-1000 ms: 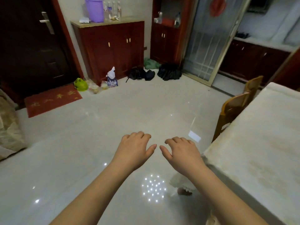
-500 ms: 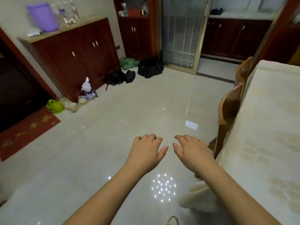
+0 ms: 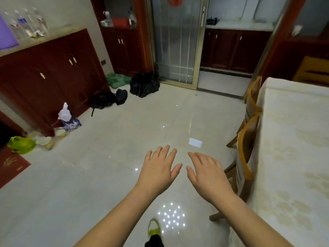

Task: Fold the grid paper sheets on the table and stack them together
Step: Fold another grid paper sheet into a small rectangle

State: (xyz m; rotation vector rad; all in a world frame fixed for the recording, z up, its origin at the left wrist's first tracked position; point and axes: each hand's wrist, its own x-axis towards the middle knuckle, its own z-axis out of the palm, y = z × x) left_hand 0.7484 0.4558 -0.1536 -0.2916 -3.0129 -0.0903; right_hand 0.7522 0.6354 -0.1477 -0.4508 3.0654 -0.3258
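A pale tiled floor fills most of the view, with ceiling lights reflected on it. At the right edge stands the bench, covered by a cream patterned cloth; no grid paper sheets show on the part in view. Dark red cabinets line the left wall, and a glass sliding door stands at the back. Two wooden chairs are pushed against the bench's near side. Black bags lie on the floor by the door. The left hand and right hand hover side by side over the floor, palms down, fingers loosely spread, holding nothing. A green shoe shows below.
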